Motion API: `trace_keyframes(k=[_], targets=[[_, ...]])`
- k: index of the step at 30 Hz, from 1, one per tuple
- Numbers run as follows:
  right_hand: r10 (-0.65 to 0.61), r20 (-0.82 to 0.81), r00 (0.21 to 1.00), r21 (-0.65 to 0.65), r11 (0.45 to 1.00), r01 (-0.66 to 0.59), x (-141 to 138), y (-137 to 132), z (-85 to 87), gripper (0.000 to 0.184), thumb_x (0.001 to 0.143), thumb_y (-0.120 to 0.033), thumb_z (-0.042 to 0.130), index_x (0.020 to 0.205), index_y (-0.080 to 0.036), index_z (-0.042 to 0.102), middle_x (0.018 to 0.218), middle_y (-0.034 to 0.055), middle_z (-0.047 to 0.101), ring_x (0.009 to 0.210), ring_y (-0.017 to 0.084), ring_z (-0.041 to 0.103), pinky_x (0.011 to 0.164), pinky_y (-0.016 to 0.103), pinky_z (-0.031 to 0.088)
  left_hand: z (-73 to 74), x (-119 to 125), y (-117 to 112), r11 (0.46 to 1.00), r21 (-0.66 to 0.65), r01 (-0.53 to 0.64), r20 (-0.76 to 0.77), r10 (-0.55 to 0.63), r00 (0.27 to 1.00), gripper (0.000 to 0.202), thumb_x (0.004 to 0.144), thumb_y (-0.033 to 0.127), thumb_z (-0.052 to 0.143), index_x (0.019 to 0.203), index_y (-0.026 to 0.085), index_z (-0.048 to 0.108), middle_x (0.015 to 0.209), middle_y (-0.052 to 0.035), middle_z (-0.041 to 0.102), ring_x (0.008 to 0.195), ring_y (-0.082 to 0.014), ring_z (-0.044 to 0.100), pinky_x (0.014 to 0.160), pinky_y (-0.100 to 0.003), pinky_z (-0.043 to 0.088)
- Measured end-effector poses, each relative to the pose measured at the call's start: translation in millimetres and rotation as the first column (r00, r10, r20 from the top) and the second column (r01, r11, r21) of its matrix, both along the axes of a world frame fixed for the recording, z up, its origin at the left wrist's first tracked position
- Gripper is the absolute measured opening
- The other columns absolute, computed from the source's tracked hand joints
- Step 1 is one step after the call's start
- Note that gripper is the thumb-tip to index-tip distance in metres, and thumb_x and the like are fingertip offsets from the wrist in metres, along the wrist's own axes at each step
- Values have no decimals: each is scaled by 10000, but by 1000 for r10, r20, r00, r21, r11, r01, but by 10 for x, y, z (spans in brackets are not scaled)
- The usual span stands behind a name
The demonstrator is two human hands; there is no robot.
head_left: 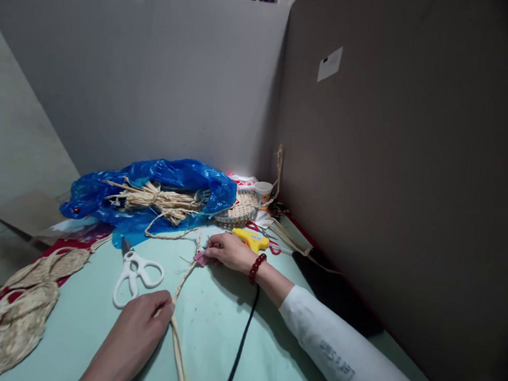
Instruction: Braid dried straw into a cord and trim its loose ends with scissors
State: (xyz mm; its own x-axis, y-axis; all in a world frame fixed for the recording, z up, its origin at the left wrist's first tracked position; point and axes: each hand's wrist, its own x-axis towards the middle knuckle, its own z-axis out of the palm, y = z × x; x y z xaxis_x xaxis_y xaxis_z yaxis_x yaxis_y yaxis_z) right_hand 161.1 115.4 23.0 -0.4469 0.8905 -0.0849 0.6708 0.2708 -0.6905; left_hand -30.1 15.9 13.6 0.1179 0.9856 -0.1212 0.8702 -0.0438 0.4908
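Note:
A pale straw braid (187,275) runs up the table, its loose strands trailing toward the front edge. My left hand (145,323) is closed on the braid, pinching it between thumb and fingers. Farther up, my right hand (226,251), with a dark red bead bracelet (256,268) at the wrist, has its fingers closed at a small pink clip (200,259) that sits on the braid. White-handled scissors (133,272) lie left of the braid. Just beyond my right hand is a yellow glue gun (252,239).
A blue plastic bag (189,170) holds a tied bundle of straw (159,200) at the back. Beside it stand a woven basket (240,208) and a paper cup (263,190). Coiled braid (16,318) lies at left. A black cord (243,338) crosses the table; a grey partition (179,77) rises behind.

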Motion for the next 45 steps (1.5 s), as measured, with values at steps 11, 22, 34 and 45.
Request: trace_keyframes(k=[11,22,34,45], targets=[[-32,-68,997,72,997,37,34,58,49,264,862,-378,643,914,-122,684,865,47,696,770,162,639,709,299,499,-27,22,120,999,2,44,-111,-44,993,283,868,291,317,590,242,334,611,18,483,667,-190,532,626,-302,362],[42,-243,969,72,997,-25,185,133,-9,298,821,-406,674,780,-117,732,716,39,721,687,153,641,632,241,452,29,10,278,994,-15,109,-347,-107,932,225,914,356,562,945,150,649,895,-24,685,791,-171,658,737,-376,537],[-53,-216,975,138,987,85,185,91,9,225,911,-345,596,904,-125,646,902,27,666,811,167,642,749,348,532,61,78,443,995,8,104,-302,-96,948,265,905,339,580,1097,162,623,1074,-62,672,904,-203,660,788,-416,544],[-49,-359,932,120,988,98,132,102,-86,232,892,-334,605,813,-132,687,723,3,685,680,137,640,674,281,505,46,63,545,995,76,66,-55,-62,997,287,898,341,589,1123,165,617,1113,-61,660,932,-220,656,795,-421,547]])
